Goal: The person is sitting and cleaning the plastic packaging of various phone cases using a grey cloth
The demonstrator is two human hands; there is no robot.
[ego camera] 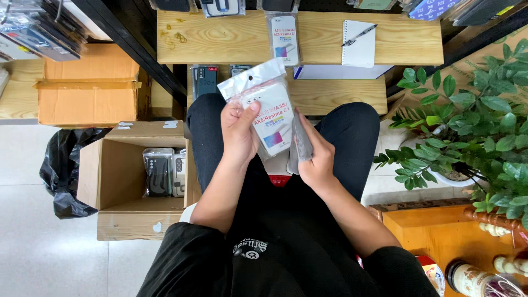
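Seen from above, a seated person in black holds both hands over their lap. The left hand [239, 132] is raised, fingers closed around a clear packaged phone case [267, 113], thumb pressed on its front. The right hand [316, 157] grips a slim grey case [301, 140] edge-on, just beside the packet. Ahead, a wooden bench [407, 41] carries another packaged case [285, 38] at its middle and a notepad with pen [358, 41] toward its right edge. An open cardboard box [118, 181] on the floor holds dark packaged cases [164, 171]. Items along the top are cut off.
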